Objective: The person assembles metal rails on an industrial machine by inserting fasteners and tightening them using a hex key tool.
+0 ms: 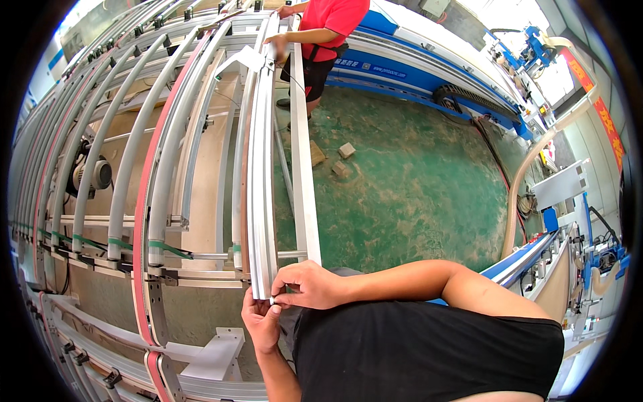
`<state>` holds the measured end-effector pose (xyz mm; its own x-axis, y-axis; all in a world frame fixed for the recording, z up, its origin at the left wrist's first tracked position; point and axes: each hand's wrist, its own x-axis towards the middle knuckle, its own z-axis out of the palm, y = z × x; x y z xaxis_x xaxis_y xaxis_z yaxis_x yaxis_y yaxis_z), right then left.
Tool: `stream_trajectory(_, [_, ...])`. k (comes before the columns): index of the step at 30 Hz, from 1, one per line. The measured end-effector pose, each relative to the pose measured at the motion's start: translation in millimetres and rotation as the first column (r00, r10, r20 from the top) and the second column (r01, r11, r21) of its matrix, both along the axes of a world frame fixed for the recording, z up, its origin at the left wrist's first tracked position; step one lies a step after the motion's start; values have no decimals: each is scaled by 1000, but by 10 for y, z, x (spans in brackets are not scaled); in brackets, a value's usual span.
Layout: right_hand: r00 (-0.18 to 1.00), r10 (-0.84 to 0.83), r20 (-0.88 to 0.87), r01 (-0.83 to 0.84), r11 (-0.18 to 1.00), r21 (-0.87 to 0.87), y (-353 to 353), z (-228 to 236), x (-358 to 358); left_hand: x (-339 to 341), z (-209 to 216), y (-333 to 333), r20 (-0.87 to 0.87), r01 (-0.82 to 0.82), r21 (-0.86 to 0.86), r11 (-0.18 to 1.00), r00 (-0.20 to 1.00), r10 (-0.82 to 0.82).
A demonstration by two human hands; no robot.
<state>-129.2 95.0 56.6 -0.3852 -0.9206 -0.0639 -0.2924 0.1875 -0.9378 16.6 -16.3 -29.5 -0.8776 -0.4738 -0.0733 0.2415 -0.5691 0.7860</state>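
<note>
A long silver aluminium profile [263, 201] runs away from me along the edge of the roller frame, and both my hands meet at its near end. My right hand [309, 285] comes in from the right, thumb and fingers pinched at the profile's end corner. From below, my left hand [262, 323] is closed at the same corner, its thumb raised toward my right fingertips. Between the fingertips shows a small whitish piece [272, 301], mostly covered and too small to name. A brown strip [247, 167] lies along the profile's left side.
At the far end another person [328, 33] in a red top has hands at the rails beside a white angled bracket [248, 60]. Rollers [161, 181] and a red belt [144, 194] fill the left. Small blocks [346, 150] lie on the green floor; a blue machine [395, 60] stands behind.
</note>
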Motion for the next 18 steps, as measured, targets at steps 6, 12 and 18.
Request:
stream_trajectory(6, [998,-24,-54,19,997,-80,9,-71,23,-36,70,35,14,-31,147,989,999,29])
stream_trajectory(12, [997,-39,69,39,999,7,11,-18,17,-10,33,38,16,-38,186,982,999,36])
stream_trajectory(18, [997,-49,-61,39,988,-150,43,-161,38,-14,28,53,-2,-26,188,982,1000,27])
